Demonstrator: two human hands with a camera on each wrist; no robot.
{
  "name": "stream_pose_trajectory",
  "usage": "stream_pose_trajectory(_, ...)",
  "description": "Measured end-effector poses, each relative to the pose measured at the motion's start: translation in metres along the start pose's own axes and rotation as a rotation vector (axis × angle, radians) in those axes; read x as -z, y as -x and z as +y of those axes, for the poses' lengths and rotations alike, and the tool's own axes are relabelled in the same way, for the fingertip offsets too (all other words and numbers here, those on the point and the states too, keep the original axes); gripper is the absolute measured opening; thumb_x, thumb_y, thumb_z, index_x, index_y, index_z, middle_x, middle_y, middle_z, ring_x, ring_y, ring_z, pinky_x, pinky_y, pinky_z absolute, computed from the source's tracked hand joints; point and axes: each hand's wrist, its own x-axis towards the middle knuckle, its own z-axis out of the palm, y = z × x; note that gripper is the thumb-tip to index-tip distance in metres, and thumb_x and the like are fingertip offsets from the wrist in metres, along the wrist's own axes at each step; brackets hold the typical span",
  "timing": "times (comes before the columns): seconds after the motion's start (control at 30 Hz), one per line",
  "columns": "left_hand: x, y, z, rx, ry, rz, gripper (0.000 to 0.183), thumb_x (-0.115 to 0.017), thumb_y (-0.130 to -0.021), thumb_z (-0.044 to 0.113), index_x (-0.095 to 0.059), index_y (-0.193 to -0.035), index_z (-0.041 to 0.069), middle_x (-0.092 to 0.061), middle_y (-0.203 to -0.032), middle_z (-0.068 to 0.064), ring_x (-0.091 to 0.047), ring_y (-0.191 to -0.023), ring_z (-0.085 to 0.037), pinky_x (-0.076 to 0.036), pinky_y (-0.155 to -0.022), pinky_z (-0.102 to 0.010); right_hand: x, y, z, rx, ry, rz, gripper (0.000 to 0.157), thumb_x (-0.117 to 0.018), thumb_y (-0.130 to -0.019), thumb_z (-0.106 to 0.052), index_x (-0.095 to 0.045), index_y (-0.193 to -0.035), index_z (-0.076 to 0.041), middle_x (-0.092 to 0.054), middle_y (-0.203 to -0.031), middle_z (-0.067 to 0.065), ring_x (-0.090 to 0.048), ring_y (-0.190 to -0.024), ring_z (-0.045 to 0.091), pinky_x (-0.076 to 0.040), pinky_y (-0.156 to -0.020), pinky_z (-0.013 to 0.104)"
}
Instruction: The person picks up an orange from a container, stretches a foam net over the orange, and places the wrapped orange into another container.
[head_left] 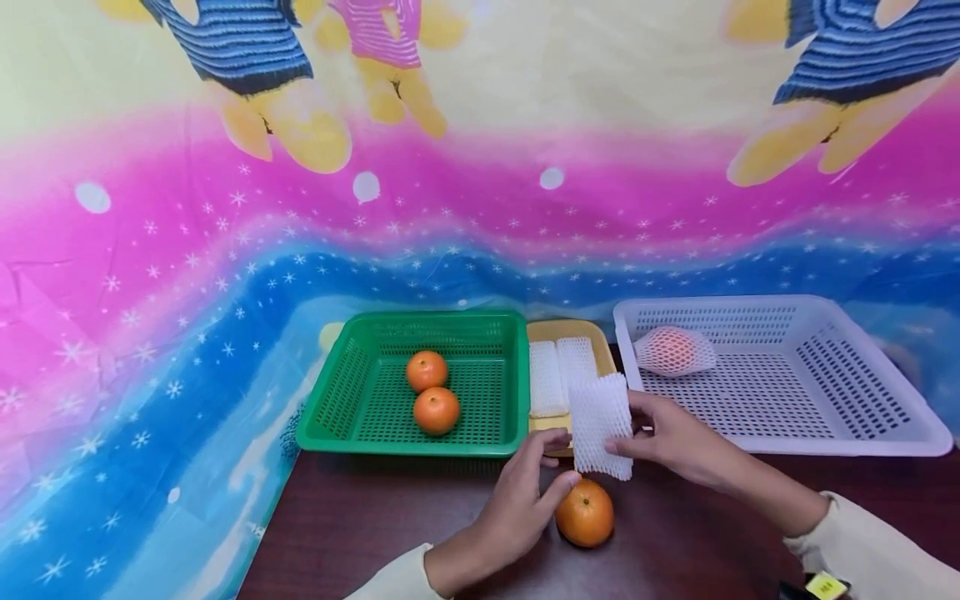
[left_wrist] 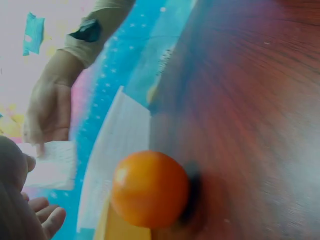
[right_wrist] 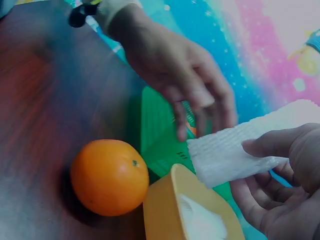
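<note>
My right hand (head_left: 678, 437) pinches a flat white foam net sleeve (head_left: 600, 427) between thumb and fingers, holding it up off the table. In the right wrist view the thumb presses on top of the foam net sleeve (right_wrist: 235, 150). Just left of the sleeve is my left hand (head_left: 517, 504), its fingers spread loosely with nothing in them. Below the sleeve an orange (head_left: 585, 513) sits on the dark wooden table, close to the left thumb. The same orange (left_wrist: 150, 189) also shows in the left wrist view.
A green basket (head_left: 315, 429) at left contains two oranges (head_left: 437, 411). Beside it, a yellow tray (head_left: 600, 342) bears more white foam net sleeves (head_left: 547, 379). The white basket (head_left: 862, 446) at right contains a fruit in a foam net (head_left: 675, 351). Behind hangs a patterned cloth (head_left: 480, 200).
</note>
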Motion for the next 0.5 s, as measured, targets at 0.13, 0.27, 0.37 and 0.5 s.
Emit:
stream_pose_trajectory(0.13, 0.002, -0.007, 0.007, -0.008, 0.073, 0.077, 0.041, -0.066, -0.101, 0.019, -0.051, -0.138, 0.014, -0.059, -0.130, -0.005, -0.061, -0.120, -0.023, -0.058, -0.093, -0.032, -0.008, 0.006, 0.003, 0.042, -0.046, -0.038, 0.055, -0.077, -0.091, -0.012, -0.053, -0.134, 0.014, -0.069, -0.114, 0.025, -0.069, -0.092, 0.009, -0.060, -0.076, 0.028)
stream_pose_trajectory(0.27, 0.003, -0.010, 0.012, 0.005, 0.091, 0.124, 0.032, -0.071, -0.096, 0.016, -0.059, -0.126, 0.012, -0.062, -0.116, -0.004, -0.065, -0.103, -0.017, -0.059, -0.085, -0.028, -0.017, 0.010, 0.004, 0.033, -0.079, -0.047, 0.060, -0.078, -0.090, -0.013, -0.051, -0.135, 0.015, -0.067, -0.116, 0.028, -0.071, -0.092, 0.009, -0.060, -0.076, 0.028)
stream_pose_trajectory(0.37, 0.004, -0.011, 0.015, -0.005, 0.057, 0.166, 0.021, -0.074, -0.093, 0.012, -0.064, -0.111, 0.008, -0.063, -0.104, -0.005, -0.066, -0.091, -0.013, -0.059, -0.079, -0.027, -0.022, 0.011, 0.005, 0.015, -0.107, -0.060, 0.061, -0.080, -0.089, -0.013, -0.051, -0.134, 0.017, -0.067, -0.117, 0.027, -0.071, -0.092, 0.011, -0.060, -0.076, 0.028)
stream_pose_trajectory(0.5, 0.005, -0.013, 0.017, -0.025, 0.031, 0.194, 0.015, -0.075, -0.091, 0.006, -0.066, -0.102, 0.007, -0.065, -0.099, -0.005, -0.065, -0.087, -0.012, -0.059, -0.076, -0.027, -0.024, 0.014, 0.006, -0.022, -0.206, -0.116, 0.069, -0.080, -0.089, -0.012, -0.044, -0.139, 0.018, -0.064, -0.124, 0.029, -0.071, -0.103, 0.022, -0.060, -0.080, 0.030)
